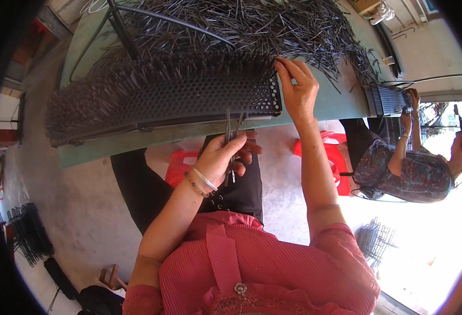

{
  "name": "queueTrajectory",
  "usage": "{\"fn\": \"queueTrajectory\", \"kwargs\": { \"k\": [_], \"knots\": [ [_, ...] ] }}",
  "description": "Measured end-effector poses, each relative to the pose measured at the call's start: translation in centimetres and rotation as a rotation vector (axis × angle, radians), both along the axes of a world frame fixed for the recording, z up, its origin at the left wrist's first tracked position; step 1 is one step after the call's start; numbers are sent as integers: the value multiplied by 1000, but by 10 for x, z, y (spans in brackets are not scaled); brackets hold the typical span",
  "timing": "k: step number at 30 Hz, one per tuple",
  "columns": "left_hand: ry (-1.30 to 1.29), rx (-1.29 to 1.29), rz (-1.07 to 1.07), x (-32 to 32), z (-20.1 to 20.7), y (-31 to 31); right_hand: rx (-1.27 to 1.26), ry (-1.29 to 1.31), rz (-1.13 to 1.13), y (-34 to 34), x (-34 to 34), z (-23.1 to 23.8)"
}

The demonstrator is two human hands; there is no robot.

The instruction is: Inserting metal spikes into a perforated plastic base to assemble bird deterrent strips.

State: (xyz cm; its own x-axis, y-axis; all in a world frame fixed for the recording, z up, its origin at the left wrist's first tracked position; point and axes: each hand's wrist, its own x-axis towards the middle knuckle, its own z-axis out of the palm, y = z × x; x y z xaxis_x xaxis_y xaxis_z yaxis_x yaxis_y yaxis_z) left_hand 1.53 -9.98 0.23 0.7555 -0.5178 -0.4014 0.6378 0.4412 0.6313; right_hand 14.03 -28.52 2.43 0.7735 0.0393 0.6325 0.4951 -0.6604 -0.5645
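A long black perforated panel (210, 95) lies along the near side of the table. Many thin dark sticks (105, 86) stand upright in its holes; bare holes show at its right end. My left hand (224, 157), in front of the panel's near edge, is closed around a few loose thin dark sticks (229, 128) that point up and down. At the panel's far right corner, my right hand (300, 88) has thumb and forefinger pinched together. What is between those fingertips is too small to make out.
A big heap of loose dark sticks (252, 26) covers the back of the green table (100, 153). A dark metal frame (123, 31) stands at the back left. Red stools (328, 157) are below. On the right, a co-worker (404, 165) handles another panel (391, 100).
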Motion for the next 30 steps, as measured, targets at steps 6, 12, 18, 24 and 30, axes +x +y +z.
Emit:
{"fn": "queueTrajectory", "kwargs": {
  "k": [6, 12, 18, 24, 30],
  "knots": [
    [8, -19, 42, 10, -2, 2, -32, -204, -28, 5, -3, 27],
    [109, -72, 25, 7, 4, 0, 6, -53, 35, 2, 6, 18],
    [59, -37, 21, 8, 0, 5, -55, -17, 59, 6, 6, 2],
    [62, -95, -8, 6, -1, 6, -62, 22, 17, 9, 3, 4],
    [60, -113, 1, 5, -3, 6, -168, 0, -12, 8, 3, 7]
  ]
}}
